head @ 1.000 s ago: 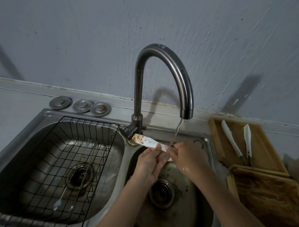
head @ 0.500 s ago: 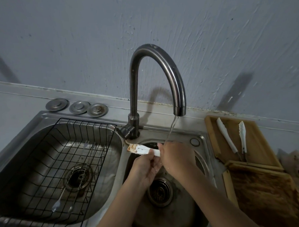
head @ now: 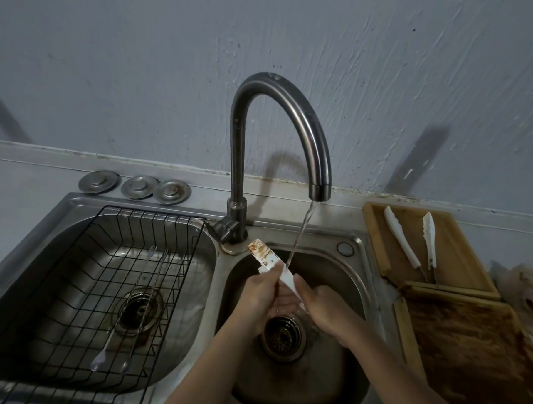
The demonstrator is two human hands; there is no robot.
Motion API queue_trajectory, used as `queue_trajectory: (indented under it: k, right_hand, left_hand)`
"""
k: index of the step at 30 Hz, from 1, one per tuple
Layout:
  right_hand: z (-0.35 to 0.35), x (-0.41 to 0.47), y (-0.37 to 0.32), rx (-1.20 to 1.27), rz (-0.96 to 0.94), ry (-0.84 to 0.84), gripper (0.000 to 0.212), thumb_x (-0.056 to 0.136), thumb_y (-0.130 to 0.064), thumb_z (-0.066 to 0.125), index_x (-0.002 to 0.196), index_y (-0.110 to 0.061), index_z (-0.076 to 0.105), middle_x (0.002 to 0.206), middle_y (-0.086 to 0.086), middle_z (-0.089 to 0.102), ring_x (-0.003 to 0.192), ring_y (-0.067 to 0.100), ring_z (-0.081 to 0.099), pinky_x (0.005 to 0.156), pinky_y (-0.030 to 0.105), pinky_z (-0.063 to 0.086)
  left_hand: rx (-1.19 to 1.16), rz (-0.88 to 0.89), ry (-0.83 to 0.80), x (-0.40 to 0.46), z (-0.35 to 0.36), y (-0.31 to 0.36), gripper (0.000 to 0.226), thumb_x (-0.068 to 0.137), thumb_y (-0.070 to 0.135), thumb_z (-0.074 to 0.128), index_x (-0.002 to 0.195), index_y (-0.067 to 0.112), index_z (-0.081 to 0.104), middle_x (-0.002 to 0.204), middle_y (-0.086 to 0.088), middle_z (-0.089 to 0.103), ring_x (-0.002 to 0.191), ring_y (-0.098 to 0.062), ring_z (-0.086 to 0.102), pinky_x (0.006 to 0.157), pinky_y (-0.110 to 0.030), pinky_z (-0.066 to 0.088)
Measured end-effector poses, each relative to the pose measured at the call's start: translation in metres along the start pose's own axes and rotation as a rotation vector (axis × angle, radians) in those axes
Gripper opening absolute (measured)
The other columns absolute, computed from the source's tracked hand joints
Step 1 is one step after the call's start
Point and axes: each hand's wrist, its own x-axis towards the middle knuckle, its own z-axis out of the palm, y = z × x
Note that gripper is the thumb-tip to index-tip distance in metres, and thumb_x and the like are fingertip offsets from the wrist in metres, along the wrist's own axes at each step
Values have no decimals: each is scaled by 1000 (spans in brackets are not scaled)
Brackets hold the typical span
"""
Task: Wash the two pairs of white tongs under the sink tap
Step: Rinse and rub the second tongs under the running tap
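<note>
One pair of white tongs (head: 267, 257), its upper end smeared with brown sauce, is held over the right sink bowl (head: 355, 279). My left hand (head: 259, 296) grips its middle and my right hand (head: 324, 308) holds its lower part. Water from the curved steel tap (head: 293, 120) falls onto the tongs just above my fingers. The second pair of white tongs (head: 411, 238) lies spread open on a wooden tray (head: 461, 250) to the right of the sink.
The left sink bowl holds a black wire rack (head: 82, 273) with two long thin utensils (head: 129, 312) in it. Three metal drain plugs (head: 134, 186) sit behind that bowl. A sauce-stained wooden board (head: 469, 348) lies at the right front.
The tongs have tilted from nearly level to slanting, the stained end up and left. Both hands have dropped lower into the right bowl, and the water now strikes the tongs.
</note>
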Motion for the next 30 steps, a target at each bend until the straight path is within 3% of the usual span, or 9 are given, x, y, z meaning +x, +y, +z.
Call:
queue_trajectory:
  k: [2,7,13,18,24,28,30]
  right_hand:
    - [3,-3,7,-25,-40,44,58,89,-63,27,75,-19,63,64,0,64,56,10,59,51,24,42]
    - [3,-8,19,-91,-117,182,41,92,-56,29,72,-29,52,62,-7,58,52,1,55,46,17,34]
    - [11,-16,33,-140,-166,255,45,93,-54,28,96,-21,58,80,-5,64,65,2,57,50,18,36]
    - [11,-17,29,-125,-131,229,46,94,-53,29,91,-19,59,71,-5,62,62,6,58,50,23,37]
    - [15,-20,24,-156,-192,243,37,95,-50,30,78,-26,51,61,-7,57,50,3,54,38,13,32]
    - [8,-17,27,-139,-147,237,47,94,-53,28,83,-20,59,66,-4,61,58,8,58,46,23,37]
    - [7,-17,30,-156,-152,240,50,93,-54,28,89,-17,61,67,-4,61,60,9,58,48,23,37]
  left_hand:
    - [-5,-29,23,2,2,-2,43,93,38,52,103,-2,64,85,-18,74,71,-23,72,59,-30,57]
    - [-2,-39,-54,5,10,-16,32,85,21,66,106,-3,62,85,-16,75,76,-22,74,60,-26,58]
    - [34,-194,-133,15,-3,-11,57,93,53,40,106,1,59,85,-19,76,80,-28,74,60,-32,59]
    - [118,-120,-131,19,-7,-11,39,82,30,67,106,-1,60,84,-17,76,77,-26,74,61,-28,59]
    - [-17,-35,54,29,-19,8,40,96,37,47,96,-2,57,61,-14,72,57,-24,72,50,-33,59]
    - [186,18,-13,26,-13,0,39,78,30,71,96,-5,65,76,-16,73,63,-22,70,53,-26,54]
    - [192,39,-36,28,-15,1,39,83,32,66,95,-5,64,73,-16,73,63,-24,70,52,-25,54]
